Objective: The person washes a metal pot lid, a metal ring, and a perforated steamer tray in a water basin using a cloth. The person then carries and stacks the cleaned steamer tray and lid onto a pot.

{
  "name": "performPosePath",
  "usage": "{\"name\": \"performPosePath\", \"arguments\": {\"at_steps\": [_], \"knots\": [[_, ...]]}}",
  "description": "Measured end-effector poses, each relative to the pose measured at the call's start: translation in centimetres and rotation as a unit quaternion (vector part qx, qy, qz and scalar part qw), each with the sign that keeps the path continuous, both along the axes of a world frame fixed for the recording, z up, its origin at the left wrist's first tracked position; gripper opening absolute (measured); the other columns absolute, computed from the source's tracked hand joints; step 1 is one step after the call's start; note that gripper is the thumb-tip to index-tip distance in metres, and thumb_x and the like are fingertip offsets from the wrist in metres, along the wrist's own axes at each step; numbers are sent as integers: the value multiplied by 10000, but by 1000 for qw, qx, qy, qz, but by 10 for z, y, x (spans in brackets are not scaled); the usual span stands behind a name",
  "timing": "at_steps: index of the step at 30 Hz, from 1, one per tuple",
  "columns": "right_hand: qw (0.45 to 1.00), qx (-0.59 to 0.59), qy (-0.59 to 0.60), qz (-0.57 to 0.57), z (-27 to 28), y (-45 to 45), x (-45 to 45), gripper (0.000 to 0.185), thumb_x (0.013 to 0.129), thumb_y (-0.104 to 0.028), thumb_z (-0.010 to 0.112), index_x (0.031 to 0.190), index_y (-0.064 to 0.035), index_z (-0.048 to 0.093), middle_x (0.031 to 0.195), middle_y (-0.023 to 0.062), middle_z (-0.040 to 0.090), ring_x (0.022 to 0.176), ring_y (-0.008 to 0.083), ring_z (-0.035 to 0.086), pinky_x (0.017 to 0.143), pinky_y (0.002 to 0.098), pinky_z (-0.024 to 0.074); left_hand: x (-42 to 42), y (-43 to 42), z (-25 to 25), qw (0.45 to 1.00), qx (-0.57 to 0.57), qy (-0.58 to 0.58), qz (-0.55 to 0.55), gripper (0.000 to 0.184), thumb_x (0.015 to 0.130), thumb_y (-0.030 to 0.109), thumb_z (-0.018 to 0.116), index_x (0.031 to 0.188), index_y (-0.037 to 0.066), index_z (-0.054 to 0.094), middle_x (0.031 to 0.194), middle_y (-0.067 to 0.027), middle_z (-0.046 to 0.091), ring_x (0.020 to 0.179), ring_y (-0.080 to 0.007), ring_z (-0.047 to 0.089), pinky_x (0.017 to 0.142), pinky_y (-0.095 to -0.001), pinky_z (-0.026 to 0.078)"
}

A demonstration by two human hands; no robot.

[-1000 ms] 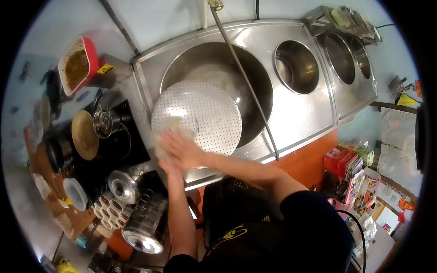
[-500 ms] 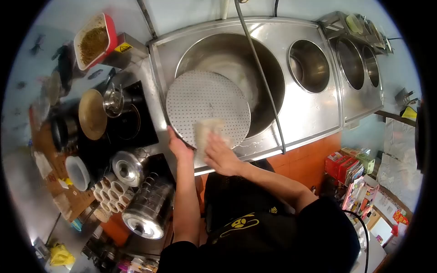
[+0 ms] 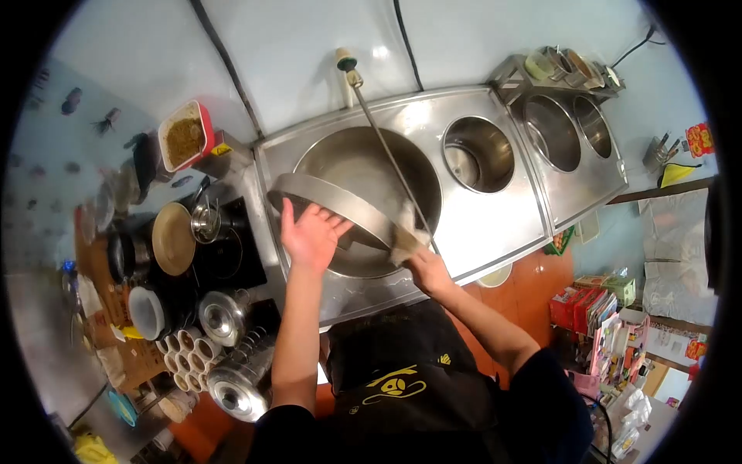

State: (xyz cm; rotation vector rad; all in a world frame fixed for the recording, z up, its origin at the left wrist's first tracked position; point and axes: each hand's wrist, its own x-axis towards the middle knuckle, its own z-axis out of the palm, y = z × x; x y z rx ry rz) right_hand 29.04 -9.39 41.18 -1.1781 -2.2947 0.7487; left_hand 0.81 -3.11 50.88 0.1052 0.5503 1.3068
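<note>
A round perforated steel tray (image 3: 328,199) is tilted over a large round basin (image 3: 421,166), with its curved rim facing me and its holes hidden. My left hand (image 3: 313,234) is open, palm up and fingers spread, right by the rim; I cannot tell if it touches. At the rim's right end my right hand (image 3: 427,271) is closed on a beige cloth (image 3: 406,241), which lies against the tray. A thin grey water pipe (image 3: 386,151) runs from the wall across the basin, passing close to the cloth.
Smaller round wells (image 3: 479,155) are set in the steel counter (image 3: 506,224) to the right. At left stand a black cooktop (image 3: 228,251), a tan pan (image 3: 172,238), lidded pots (image 3: 224,317) and a red-rimmed box (image 3: 185,138) of brown powder.
The tray has tipped from nearly flat to steeply tilted, turning its rim toward me. My left hand has let go of the edge and opened; my right hand moved the cloth rightward to the rim.
</note>
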Motion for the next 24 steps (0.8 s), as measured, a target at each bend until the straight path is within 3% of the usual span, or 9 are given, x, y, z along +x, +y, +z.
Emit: {"name": "performPosePath", "arguments": {"at_steps": [2,5,9,12,14,16,18,19,24], "knots": [[939,-309,-29,-146,-13,-19,22,244,980,-148,547,1167,-16,631,1317,193,585,1054,385,644,956,391,496,6,0,25,999,24,17,42,932,903,690,437,1416,-84,363,1442,-248,423,1353,-418,389,1142,-542,274],[677,-543,430,-250,-37,-27,25,322,1027,-264,507,1209,-20,611,1268,158,623,1082,340,632,984,391,476,17,0,54,994,74,34,71,808,944,592,458,1409,-63,369,1444,-241,409,1374,-421,361,1163,-560,243],[363,-597,714,-49,78,35,-28,531,1015,-397,512,1375,-8,478,1349,137,580,1244,291,543,1103,452,372,41,-11,71,988,104,48,102,720,973,526,449,1394,-55,390,1420,-244,435,1371,-419,367,1159,-572,257],[358,-533,757,-116,121,80,-50,488,1026,-367,493,1340,7,499,1339,185,581,1246,322,551,1089,474,405,45,-24,66,987,142,19,69,689,979,530,425,1341,-55,454,1348,-245,508,1326,-430,428,1147,-574,283],[417,-526,731,-124,120,103,-41,458,1032,-345,482,1297,26,523,1272,204,613,1177,330,596,1047,475,454,38,-47,94,963,135,231,20,463,937,351,600,1202,-28,569,1133,-200,637,1133,-377,588,1092,-515,379],[432,-528,718,-138,126,122,-35,408,1030,-307,486,1245,36,542,1214,199,632,1131,327,618,1010,477,485,6,-83,100,830,107,548,-2,421,868,209,713,1192,-24,577,1118,-193,645,1119,-354,602,1073,-468,405],[445,-541,696,-157,124,134,-31,358,1026,-269,490,1197,38,557,1158,188,647,1090,325,635,982,476,507,-19,-110,91,607,164,766,135,602,714,37,785,1262,-9,542,1217,-179,610,1197,-309,570,1055,-411,419],[451,-551,683,-164,123,142,-33,332,1023,-251,493,1175,36,562,1132,180,652,1072,323,641,972,475,513,-23,-113,91,565,203,792,114,790,650,58,803,1365,20,470,1298,-158,555,1227,-283,536,1040,-400,420],[507,-650,546,-146,124,165,-65,261,1010,-213,509,1100,18,592,1017,150,669,973,294,664,915,441,541,-30,-146,0,687,135,712,-50,994,690,-18,705,1548,45,207,1332,-129,523,1187,-241,558,988,-325,448]]}}
